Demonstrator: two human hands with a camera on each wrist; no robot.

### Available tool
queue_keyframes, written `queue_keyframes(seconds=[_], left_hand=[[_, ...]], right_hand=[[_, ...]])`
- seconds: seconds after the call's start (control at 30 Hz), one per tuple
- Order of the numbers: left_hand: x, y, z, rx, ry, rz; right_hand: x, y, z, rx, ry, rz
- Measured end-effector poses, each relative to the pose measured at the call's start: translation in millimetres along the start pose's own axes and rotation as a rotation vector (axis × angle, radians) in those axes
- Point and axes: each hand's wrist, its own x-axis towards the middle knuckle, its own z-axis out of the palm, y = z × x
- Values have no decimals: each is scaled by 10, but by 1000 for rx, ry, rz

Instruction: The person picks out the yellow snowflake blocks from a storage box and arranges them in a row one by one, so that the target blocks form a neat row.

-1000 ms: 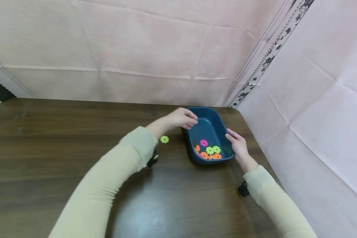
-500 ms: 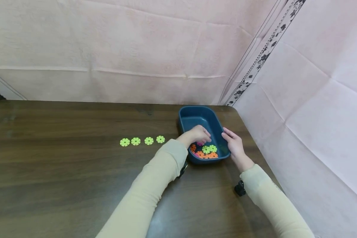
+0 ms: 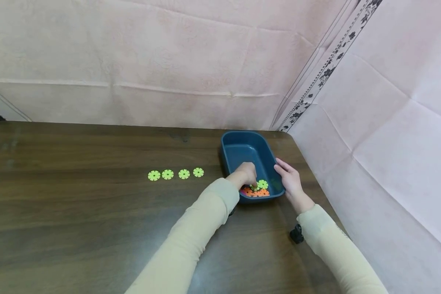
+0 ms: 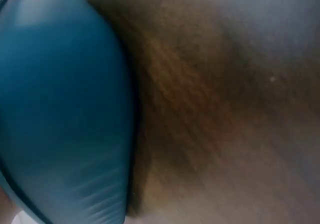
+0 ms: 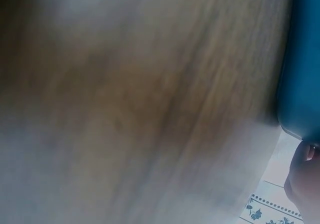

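A dark blue plastic tub stands on the table. Its near end contains several thin flower-shaped discs: green, orange and a bit of pink. My left hand reaches down inside the tub, its fingertips at a green disc; whether they pinch it is hidden. My right hand holds the tub's right side by the rim. The left wrist view is mostly filled by the tub's outer wall. Part of my right hand shows against the tub in the right wrist view.
Left of the tub, several green flower discs lie in a row, slightly apart, on the brown wooden table. A pale cloth hangs behind the table, and another on the right.
My left hand has moved from above the tub's left rim toward its near end, then down to the discs. The row on the table came into full view. My right hand stays on the tub.
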Motion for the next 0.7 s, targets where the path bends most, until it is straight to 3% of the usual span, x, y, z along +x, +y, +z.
queue_keyframes(seconds=[0.27, 0.53, 0.7], left_hand=[[27, 40, 89, 103, 22, -37], [1, 51, 93, 93, 2, -66], [1, 23, 83, 45, 0, -46]], right_hand=[[1, 3, -5, -12, 8, -15], [1, 12, 2, -11, 9, -20], [6, 23, -1, -16, 12, -22]])
